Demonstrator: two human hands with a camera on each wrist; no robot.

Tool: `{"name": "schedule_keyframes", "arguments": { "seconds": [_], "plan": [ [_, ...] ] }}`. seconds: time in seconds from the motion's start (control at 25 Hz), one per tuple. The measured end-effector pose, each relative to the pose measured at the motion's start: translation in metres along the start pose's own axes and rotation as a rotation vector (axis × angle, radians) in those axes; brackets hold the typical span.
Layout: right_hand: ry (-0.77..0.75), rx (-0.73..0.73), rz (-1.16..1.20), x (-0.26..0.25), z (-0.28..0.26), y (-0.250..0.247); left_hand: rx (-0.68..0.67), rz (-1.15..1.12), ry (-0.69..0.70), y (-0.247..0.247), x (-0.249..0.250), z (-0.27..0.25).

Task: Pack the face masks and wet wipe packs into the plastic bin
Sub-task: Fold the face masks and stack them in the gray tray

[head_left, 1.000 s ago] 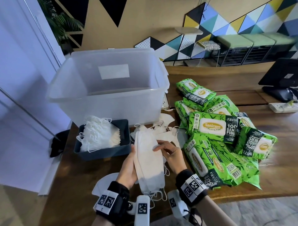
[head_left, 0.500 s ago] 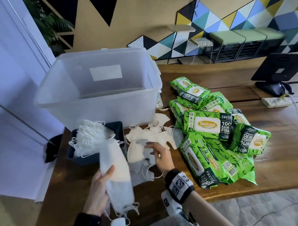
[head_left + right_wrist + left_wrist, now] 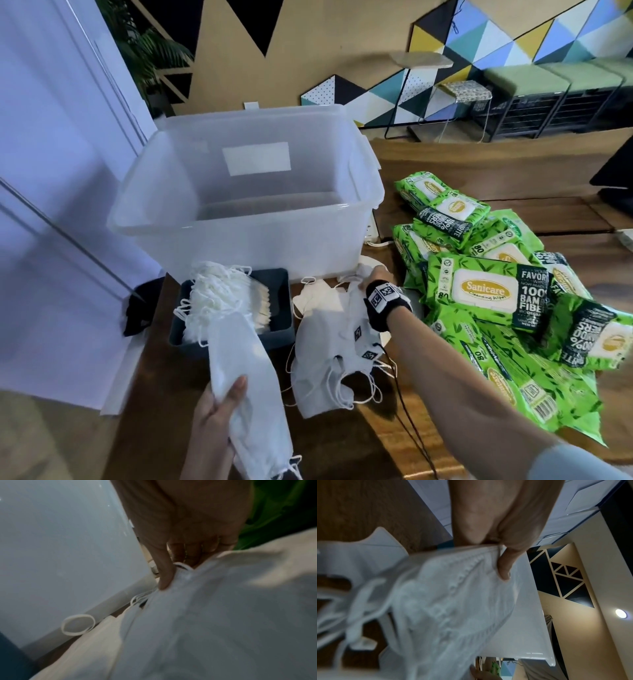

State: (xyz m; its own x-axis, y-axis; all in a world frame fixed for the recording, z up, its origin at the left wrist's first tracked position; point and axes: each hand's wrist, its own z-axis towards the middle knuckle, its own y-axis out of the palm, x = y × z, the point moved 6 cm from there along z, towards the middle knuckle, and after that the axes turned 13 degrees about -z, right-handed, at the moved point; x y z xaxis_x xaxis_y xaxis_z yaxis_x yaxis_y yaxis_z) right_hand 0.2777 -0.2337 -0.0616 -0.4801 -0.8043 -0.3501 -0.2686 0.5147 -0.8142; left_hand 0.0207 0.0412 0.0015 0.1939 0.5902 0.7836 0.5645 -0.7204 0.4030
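In the head view my left hand (image 3: 219, 411) grips a stack of white face masks (image 3: 246, 377) near the table's front edge, its top end over the dark blue tray (image 3: 279, 284). The left wrist view shows the thumb (image 3: 503, 568) pinching that stack (image 3: 445, 601). More masks (image 3: 219, 294) lie in the tray. My right hand (image 3: 375, 275) reaches to the far end of the loose mask pile (image 3: 325, 349). There its thumb (image 3: 164, 577) and curled fingers pinch the masks (image 3: 214, 615). The clear plastic bin (image 3: 257, 246) stands behind, with nothing visible inside. Green wet wipe packs (image 3: 479, 291) are heaped at the right.
The wooden table (image 3: 462, 164) ends at the left beside a white wall. A dark monitor (image 3: 616, 171) stands at the far right edge. A white socket strip and cable (image 3: 373, 240) lie behind the bin's right corner. A black wrist cable (image 3: 404, 411) trails over the table.
My left hand has carried the mask stack leftward, away from the right hand, toward the tray. My right hand has let go of it and reached forward to the far end of the loose pile.
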Motion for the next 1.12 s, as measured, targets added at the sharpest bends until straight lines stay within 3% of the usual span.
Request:
{"name": "schedule_keyframes", "arguments": {
  "seconds": [0.12, 0.36, 0.52, 0.64, 0.8, 0.92, 1.0, 1.12],
  "plan": [
    [0.000, -0.006, 0.129, 0.013, -0.004, -0.009, -0.003, -0.021, -0.023, 0.002, -0.005, -0.001],
    [-0.251, 0.284, 0.650, 0.034, -0.049, -0.111, -0.106, 0.017, -0.038, 0.029, 0.002, 0.003],
    [-0.368, 0.330, 0.910, 0.055, -0.095, -0.164, -0.248, 0.012, -0.058, 0.056, -0.001, -0.001],
    [-0.363, 0.326, 0.987, 0.075, -0.125, -0.179, -0.264, 0.018, -0.118, 0.068, -0.011, -0.003],
    [-0.318, -0.028, 1.100, 0.079, -0.147, -0.141, -0.357, 0.011, -0.169, 0.090, -0.024, 0.000],
    [-0.323, -0.234, 1.063, 0.057, -0.160, -0.087, -0.395, 0.058, -0.302, 0.095, -0.049, 0.003],
    [-0.306, -0.285, 1.050, 0.045, -0.161, -0.047, -0.392, 0.103, -0.366, 0.090, -0.063, 0.002],
    [-0.290, -0.199, 0.962, 0.036, -0.156, -0.007, -0.369, 0.197, -0.351, 0.084, -0.075, 0.001]
  ]
}}
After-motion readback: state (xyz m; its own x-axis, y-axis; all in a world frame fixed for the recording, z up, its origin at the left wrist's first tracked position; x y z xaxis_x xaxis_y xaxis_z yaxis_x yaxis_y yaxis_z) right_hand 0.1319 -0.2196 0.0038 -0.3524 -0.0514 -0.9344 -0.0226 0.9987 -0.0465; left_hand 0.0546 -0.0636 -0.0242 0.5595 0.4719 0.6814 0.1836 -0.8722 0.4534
